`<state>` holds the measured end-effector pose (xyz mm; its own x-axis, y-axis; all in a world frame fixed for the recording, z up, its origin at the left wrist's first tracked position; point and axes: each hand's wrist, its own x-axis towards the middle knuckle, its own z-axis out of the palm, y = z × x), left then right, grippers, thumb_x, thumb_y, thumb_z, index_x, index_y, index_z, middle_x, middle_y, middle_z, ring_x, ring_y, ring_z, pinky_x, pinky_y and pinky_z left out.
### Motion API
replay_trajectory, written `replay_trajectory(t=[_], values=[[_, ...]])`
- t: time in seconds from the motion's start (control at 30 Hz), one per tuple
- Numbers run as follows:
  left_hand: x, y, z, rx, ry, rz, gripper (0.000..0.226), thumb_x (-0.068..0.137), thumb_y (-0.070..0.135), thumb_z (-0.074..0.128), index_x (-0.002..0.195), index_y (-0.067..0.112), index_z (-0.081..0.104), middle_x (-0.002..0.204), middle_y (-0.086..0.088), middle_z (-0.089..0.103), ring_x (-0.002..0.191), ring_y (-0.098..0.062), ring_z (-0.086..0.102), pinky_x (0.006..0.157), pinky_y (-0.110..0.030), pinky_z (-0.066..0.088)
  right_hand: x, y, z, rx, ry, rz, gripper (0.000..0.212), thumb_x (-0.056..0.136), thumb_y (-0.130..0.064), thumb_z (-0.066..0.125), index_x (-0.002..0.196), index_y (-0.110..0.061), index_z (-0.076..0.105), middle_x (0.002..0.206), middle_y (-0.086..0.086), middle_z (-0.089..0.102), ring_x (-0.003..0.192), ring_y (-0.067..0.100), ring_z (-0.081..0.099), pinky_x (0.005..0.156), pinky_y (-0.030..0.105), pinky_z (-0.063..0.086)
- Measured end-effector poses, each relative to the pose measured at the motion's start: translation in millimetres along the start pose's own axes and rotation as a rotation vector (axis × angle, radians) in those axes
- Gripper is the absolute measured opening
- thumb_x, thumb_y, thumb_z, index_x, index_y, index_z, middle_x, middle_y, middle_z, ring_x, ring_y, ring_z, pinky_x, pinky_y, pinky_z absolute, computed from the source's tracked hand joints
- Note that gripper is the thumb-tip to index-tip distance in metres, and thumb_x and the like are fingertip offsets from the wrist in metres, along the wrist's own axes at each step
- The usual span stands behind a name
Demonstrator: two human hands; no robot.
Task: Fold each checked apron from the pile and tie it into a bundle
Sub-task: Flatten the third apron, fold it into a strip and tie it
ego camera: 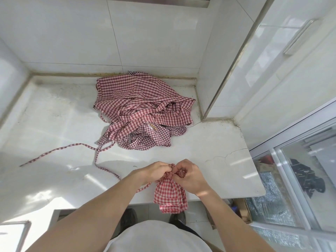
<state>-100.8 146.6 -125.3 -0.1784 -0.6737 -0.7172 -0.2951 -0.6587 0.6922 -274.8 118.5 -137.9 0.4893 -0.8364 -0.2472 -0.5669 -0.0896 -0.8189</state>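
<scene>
White tiled walls close in a pale stone table point(54, 124) set into a corner, with a cupboard door and a window on your right. You have the folded apron point(170, 194) pulled right to the near edge, its lower end hanging over the lip, likely so the tie can pass round it freely. Your left hand point(156, 170) and right hand point(188, 176) meet at its gathered top, fingers of both curled tight on the strap point(143, 187), which puts the knot at the bundle's neck where it will cinch best. One end of that strap trails off left across the table. The pile point(143, 110) of unfolded aprons waits further back near the corner, well apart, so it stays out of your working space.

Your fingers cover the knot itself, so you cannot tell whether it is half-made or finished. How many aprons lie tangled in the pile is hard to judge. Below the table, only a dim glimpse of floor and shoes shows.
</scene>
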Motion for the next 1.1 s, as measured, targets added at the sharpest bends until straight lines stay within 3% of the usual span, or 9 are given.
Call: replay_trajectory(t=[0.1, 0.2, 0.3, 0.47, 0.63, 0.73, 0.83, 0.9, 1.1], values=[[2.8, -3.2, -0.7, 0.131, 0.078, 0.049, 0.016, 0.105, 0.028, 0.042, 0.1, 0.014, 0.048, 0.086, 0.003, 0.054, 0.076, -0.007, 0.049, 0.065, -0.025, 0.041, 1.4, -0.5, 1.4, -0.003, -0.01, 0.054, 0.011, 0.077, -0.009, 0.073, 0.074, -0.019, 0.069, 0.095, -0.003, 0.062, 0.076, 0.004, 0.059, 0.066, 0.012, 0.046], [4.6, -8.1, -0.9, 0.209, 0.094, 0.101, 0.009, 0.105, 0.03, 0.043, 0.109, 0.023, 0.049, 0.111, 0.001, 0.061, 0.102, -0.012, 0.059, 0.087, -0.034, 0.053, 3.8, -5.1, 2.3, 0.194, -0.025, 0.183, 0.014, 0.081, -0.006, 0.069, 0.071, -0.017, 0.069, 0.081, -0.004, 0.067, 0.065, 0.002, 0.059, 0.063, 0.015, 0.045], [0.9, -6.5, 1.3, 0.228, 0.099, 0.128, 0.016, 0.106, 0.025, 0.043, 0.1, 0.024, 0.058, 0.098, 0.002, 0.064, 0.087, -0.011, 0.059, 0.075, -0.028, 0.049, 5.3, -7.8, 0.7, 0.403, -0.021, 0.261, 0.007, 0.084, -0.003, 0.068, 0.08, -0.007, 0.073, 0.075, 0.0, 0.07, 0.066, 0.004, 0.062, 0.063, 0.016, 0.048], [-2.5, -1.8, -1.1, 0.116, 0.036, 0.076, 0.019, 0.095, 0.002, 0.048, 0.087, 0.011, 0.063, 0.078, -0.007, 0.057, 0.06, -0.009, 0.046, 0.053, -0.021, 0.036, 6.6, -6.3, 3.6, 0.412, -0.024, 0.219, 0.004, 0.086, -0.009, 0.072, 0.086, -0.005, 0.073, 0.078, 0.005, 0.072, 0.068, 0.01, 0.065, 0.065, 0.023, 0.053], [0.2, -9.8, 4.5, 0.18, 0.125, 0.154, 0.004, 0.094, 0.018, 0.061, 0.091, 0.019, 0.06, 0.089, -0.003, 0.063, 0.08, -0.013, 0.059, 0.067, -0.024, 0.048, 7.2, -5.5, 10.1, 0.381, 0.013, 0.183, 0.002, 0.089, -0.01, 0.072, 0.087, -0.011, 0.072, 0.083, 0.006, 0.073, 0.074, 0.013, 0.067, 0.07, 0.026, 0.056], [5.0, -17.7, 8.6, 0.122, 0.216, 0.174, 0.01, 0.094, 0.018, 0.061, 0.087, 0.018, 0.055, 0.085, -0.005, 0.061, 0.077, -0.015, 0.057, 0.068, -0.031, 0.047, 6.0, -2.4, 10.8, 0.399, 0.029, 0.238, 0.01, 0.084, 0.003, 0.064, 0.083, -0.006, 0.068, 0.079, 0.006, 0.07, 0.076, 0.015, 0.066, 0.071, 0.03, 0.054], [3.6, -20.5, 10.7, 0.09, 0.268, 0.203, 0.012, 0.093, 0.011, 0.056, 0.086, 0.02, 0.051, 0.079, -0.006, 0.059, 0.07, -0.015, 0.054, 0.062, -0.032, 0.043, 2.6, -3.2, 12.7, 0.181, 0.055, 0.169, 0.019, 0.08, 0.003, 0.063, 0.079, -0.016, 0.067, 0.082, -0.005, 0.068, 0.071, -0.001, 0.063, 0.067, 0.016, 0.047], [0.8, -21.7, 10.6, 0.068, 0.262, 0.233, 0.016, 0.093, 0.007, 0.055, 0.088, 0.022, 0.05, 0.076, -0.006, 0.059, 0.066, -0.016, 0.054, 0.059, -0.031, 0.044, 0.9, -4.1, 14.6, 0.032, 0.08, 0.067, 0.025, 0.078, 0.0, 0.067, 0.077, -0.025, 0.066, 0.093, -0.003, 0.064, 0.078, -0.001, 0.062, 0.069, 0.01, 0.047], [-8.6, -20.8, -1.7, 0.104, 0.134, 0.315, 0.018, 0.093, 0.007, 0.063, 0.087, 0.023, 0.058, 0.082, -0.004, 0.066, 0.073, -0.015, 0.066, 0.064, -0.027, 0.054, 1.2, 8.5, 15.0, -0.112, 0.032, -0.212, 0.014, 0.075, -0.009, 0.075, 0.088, -0.015, 0.078, 0.099, -0.004, 0.061, 0.084, 0.001, 0.062, 0.076, 0.01, 0.049]])
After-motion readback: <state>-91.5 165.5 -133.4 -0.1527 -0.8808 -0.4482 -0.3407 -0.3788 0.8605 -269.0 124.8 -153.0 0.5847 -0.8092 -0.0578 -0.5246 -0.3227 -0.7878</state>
